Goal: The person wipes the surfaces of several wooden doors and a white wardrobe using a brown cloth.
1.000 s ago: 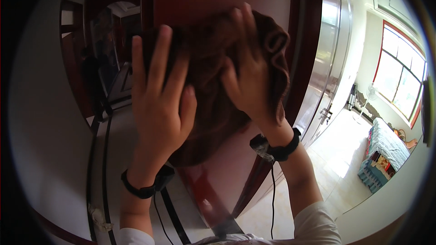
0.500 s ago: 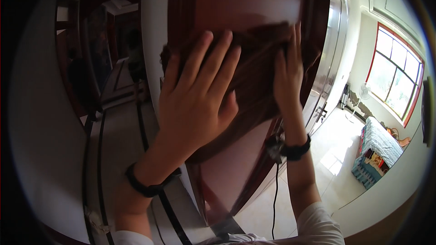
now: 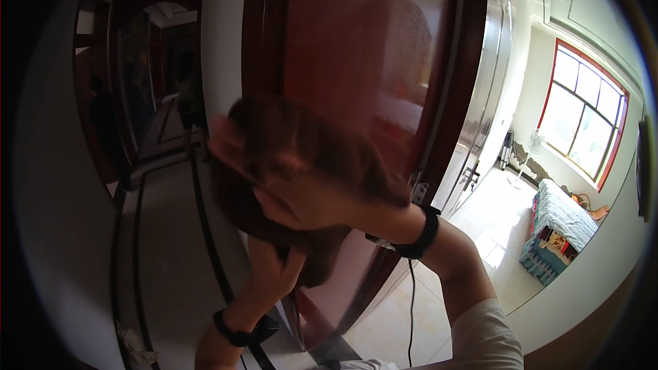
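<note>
A brown cloth (image 3: pixel 322 144) lies pressed against the glossy red-brown wooden door (image 3: pixel 356 34) in front of me. My right hand (image 3: pixel 301 195) reaches across to the left and lies flat on the cloth, partly blurred. My left hand (image 3: pixel 274 267) comes up from below, under the right forearm, and grips the cloth's hanging lower part. Each wrist wears a black band, and a thin black cable hangs from the right one.
The door's edge carries a metal latch plate (image 3: pixel 419 192). To the left, a dark hallway (image 3: pixel 157 96) with a striped floor runs away. To the right, a bright room holds a red-framed window (image 3: pixel 582 116), a standing fan (image 3: pixel 533 144) and a bed (image 3: pixel 558 226).
Both hands have moved down and left with the cloth. The right hand has crossed over the left, which has dropped from a flat spread palm to below the cloth.
</note>
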`<state>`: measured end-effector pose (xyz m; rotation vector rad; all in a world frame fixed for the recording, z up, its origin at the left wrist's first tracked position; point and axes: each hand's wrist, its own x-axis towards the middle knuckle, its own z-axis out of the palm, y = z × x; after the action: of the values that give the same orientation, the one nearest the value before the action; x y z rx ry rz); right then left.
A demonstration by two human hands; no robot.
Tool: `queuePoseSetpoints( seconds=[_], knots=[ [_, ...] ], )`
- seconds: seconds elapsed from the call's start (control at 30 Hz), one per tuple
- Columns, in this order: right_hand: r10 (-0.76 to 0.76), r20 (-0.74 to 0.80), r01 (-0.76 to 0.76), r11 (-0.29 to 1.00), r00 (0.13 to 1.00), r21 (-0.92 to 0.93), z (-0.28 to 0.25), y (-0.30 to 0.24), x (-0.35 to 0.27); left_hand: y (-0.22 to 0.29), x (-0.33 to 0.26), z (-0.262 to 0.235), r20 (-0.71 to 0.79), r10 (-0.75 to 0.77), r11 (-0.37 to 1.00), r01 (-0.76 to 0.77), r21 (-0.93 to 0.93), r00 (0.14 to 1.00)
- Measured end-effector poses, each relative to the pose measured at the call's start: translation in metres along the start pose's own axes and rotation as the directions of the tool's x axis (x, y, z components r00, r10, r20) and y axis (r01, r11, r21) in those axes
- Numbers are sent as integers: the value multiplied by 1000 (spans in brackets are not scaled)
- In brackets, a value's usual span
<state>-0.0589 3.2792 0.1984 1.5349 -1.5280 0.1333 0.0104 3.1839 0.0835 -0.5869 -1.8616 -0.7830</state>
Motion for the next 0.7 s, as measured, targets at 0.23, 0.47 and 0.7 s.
queuePoseSetpoints(
  seconds=[0.23,0.47,0.7],
  knots=[
    [104,-334,-198,945,937,-261,-70,28,69,17,81,-22,-110,-49,994,37,-102,993],
    [213,-471,-262,964,856,-39,-50,42,38,13,80,-28,-78,103,967,-81,243,992],
    [399,-289,-393,916,870,83,-13,30,-69,-3,15,-12,-5,231,887,-208,412,973]
  ],
)
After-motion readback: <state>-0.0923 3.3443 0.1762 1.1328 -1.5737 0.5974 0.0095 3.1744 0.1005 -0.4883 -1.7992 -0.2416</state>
